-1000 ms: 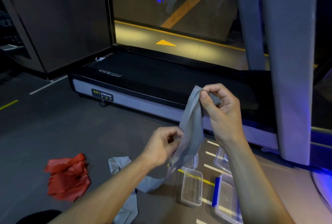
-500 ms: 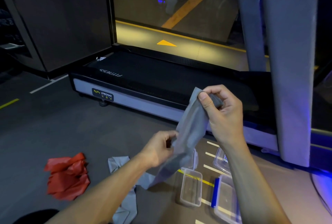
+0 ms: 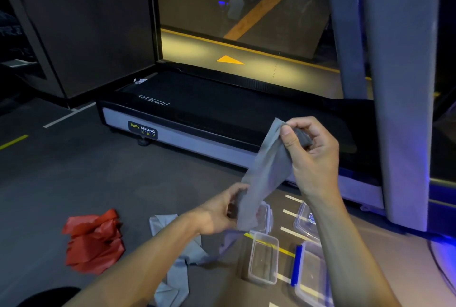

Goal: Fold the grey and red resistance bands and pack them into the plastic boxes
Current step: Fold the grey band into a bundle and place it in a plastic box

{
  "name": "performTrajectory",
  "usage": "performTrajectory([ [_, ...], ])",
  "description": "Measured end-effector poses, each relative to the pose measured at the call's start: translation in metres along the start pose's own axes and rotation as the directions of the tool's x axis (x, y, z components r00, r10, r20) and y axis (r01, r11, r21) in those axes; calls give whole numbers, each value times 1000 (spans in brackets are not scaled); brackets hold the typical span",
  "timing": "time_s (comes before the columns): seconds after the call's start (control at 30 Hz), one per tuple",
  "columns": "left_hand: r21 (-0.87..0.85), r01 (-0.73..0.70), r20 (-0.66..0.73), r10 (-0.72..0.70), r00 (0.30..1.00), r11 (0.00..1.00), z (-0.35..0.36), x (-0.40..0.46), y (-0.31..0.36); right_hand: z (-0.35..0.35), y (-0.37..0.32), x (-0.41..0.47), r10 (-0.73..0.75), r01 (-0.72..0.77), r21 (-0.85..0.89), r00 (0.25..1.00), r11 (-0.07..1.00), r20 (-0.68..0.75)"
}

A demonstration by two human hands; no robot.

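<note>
A grey resistance band [image 3: 262, 173] stretches slantwise between both hands above the floor. My right hand [image 3: 313, 156] pinches its upper end between thumb and fingers. Lower down, my left hand [image 3: 219, 210] grips the band with curled fingers. The rest of the band trails down and lies crumpled on the floor under my left forearm. A red resistance band [image 3: 95, 241] lies bunched on the floor at the left. An open clear plastic box [image 3: 263, 257] stands on the floor below my hands, with another box with a blue clip [image 3: 312, 274] to its right.
Two more clear lids or boxes [image 3: 306, 218] lie behind the open ones. A black treadmill deck [image 3: 209, 114] runs across just beyond my hands. Its grey upright post [image 3: 402, 89] rises at the right. Dark floor with painted lines spreads to the left.
My left hand has slid lower and left along the grey band, drawing the held section into a longer slant. My right hand has stayed nearly still.
</note>
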State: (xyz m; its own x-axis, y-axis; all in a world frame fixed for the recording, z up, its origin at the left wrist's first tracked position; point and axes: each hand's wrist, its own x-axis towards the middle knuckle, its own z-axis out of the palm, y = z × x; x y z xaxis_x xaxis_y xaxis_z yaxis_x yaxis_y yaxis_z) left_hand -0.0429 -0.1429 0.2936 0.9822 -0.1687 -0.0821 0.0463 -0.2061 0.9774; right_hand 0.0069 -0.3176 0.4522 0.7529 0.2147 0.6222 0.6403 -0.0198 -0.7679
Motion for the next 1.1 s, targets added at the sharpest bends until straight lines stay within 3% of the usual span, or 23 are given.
performTrajectory([
  [0.33, -63, -61, -85, 56, 995, 996, -6, -11, 10, -10, 6, 7, 26, -27, -8, 996, 1000, -83],
  [0.63, 153, -147, -174, 173, 969, 977, -16, -26, 10, -21, 16, 8, 77, -80, -15, 987, 997, -144],
  [0.77, 136, -85, -168, 107, 980, 987, -19, -31, 7, -22, 17, 6, 88, -93, -28, 986, 995, -144],
  [0.93, 199, -7, -82, 23, 996, 980, -30, -32, 17, -22, 5, 5, 80, -79, -68, 997, 995, 10],
  [1.0, 163, -96, -165, 123, 979, 982, -31, -30, 41, -23, -2, 2, 67, -54, -105, 990, 993, 126],
  [1.1, 140, -326, -317, 354, 880, 935, -33, -32, 97, -20, -10, 0, 51, -21, -132, 972, 991, 229],
])
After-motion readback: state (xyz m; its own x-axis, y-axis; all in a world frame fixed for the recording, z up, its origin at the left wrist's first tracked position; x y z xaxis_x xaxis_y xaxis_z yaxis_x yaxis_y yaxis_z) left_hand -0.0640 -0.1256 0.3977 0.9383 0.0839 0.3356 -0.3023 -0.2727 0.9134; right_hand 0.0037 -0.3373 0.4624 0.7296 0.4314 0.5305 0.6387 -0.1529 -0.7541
